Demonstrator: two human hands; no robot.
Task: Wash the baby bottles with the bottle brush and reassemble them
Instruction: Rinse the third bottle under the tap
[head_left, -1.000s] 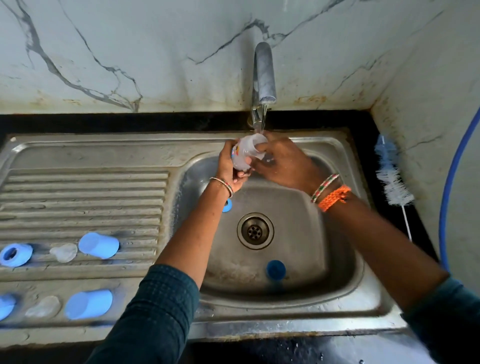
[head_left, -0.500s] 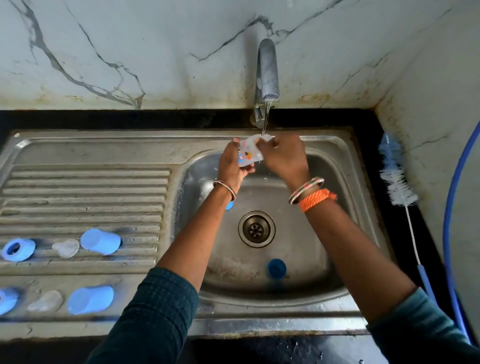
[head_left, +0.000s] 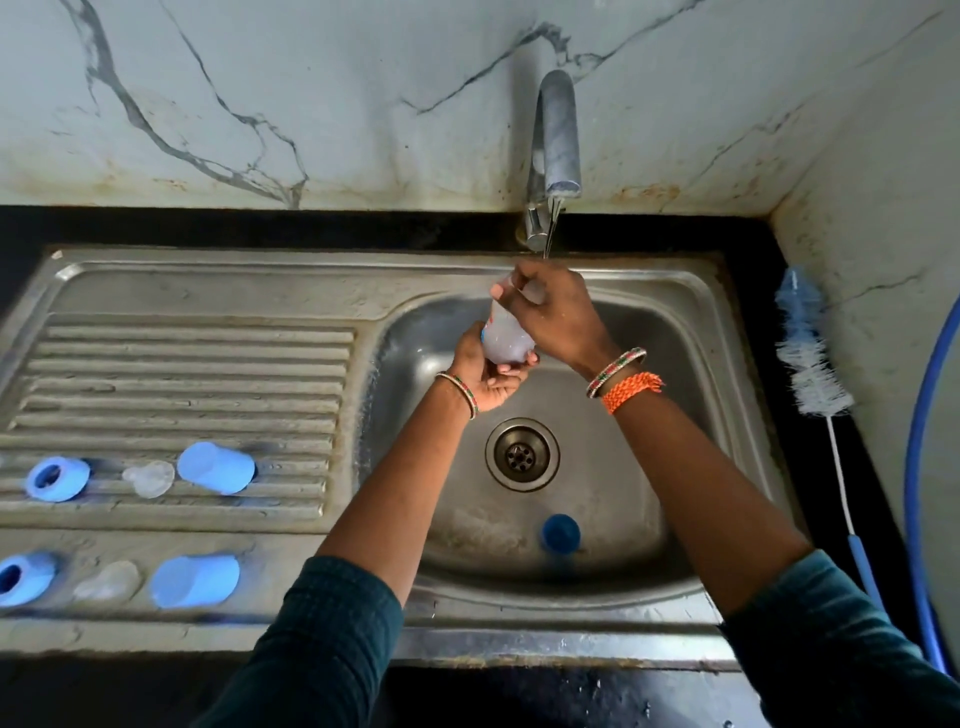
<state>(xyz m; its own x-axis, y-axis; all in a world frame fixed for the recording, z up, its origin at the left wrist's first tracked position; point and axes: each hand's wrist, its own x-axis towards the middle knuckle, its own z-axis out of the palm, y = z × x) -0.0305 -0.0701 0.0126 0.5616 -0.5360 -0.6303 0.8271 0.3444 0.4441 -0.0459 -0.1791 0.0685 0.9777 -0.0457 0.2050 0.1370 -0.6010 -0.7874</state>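
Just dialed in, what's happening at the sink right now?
A person is rinsing a clear baby bottle under the running tap. The left hand cups its base, and the right hand grips its top. The bottle brush lies unused on the counter to the right. Blue caps, rings and clear nipples wait on the drainboard, and one blue part sits in the basin.

We stand at home kitchen sink: stainless basin (head_left: 691, 322) with ribbed drainboard (head_left: 182, 374), running tap (head_left: 556, 135), marble-look wall tiles (head_left: 311, 78), black countertop (head_left: 260, 228).
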